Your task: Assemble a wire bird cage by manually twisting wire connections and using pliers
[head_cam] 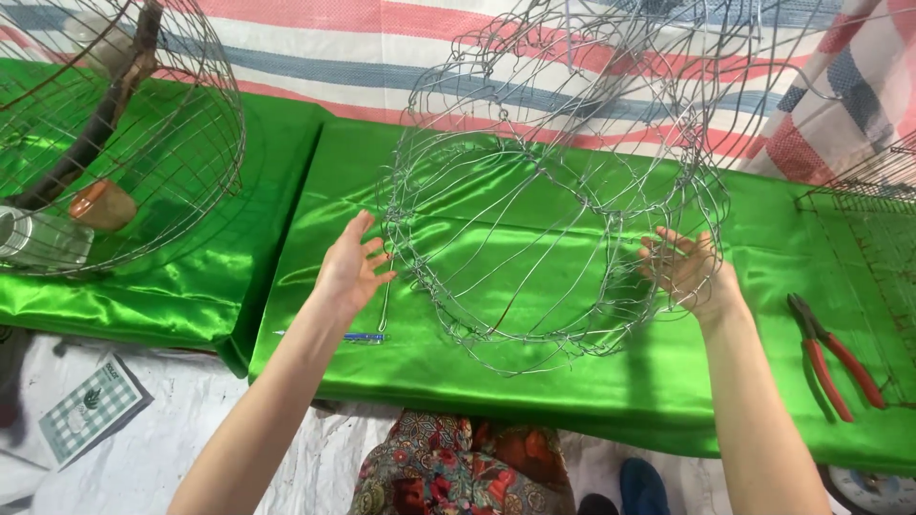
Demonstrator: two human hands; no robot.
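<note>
Large wire frame (563, 191) standing near the middle of the green-draped surface (763, 381), tilted back toward its far edge. Left hand (351, 270) spread open, fingertips touching the frame's left side. Right hand (689, 272) open too, fingers threaded among the right-side wires. Red-handled pliers (832, 355) lying toward the right edge.

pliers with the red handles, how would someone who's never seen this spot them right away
Start at the green satin cloth covering the table and follow it to its right end, past the right hand on the wire cage. The pliers lie flat there beside a wire mesh panel; only they have red handles.
</note>
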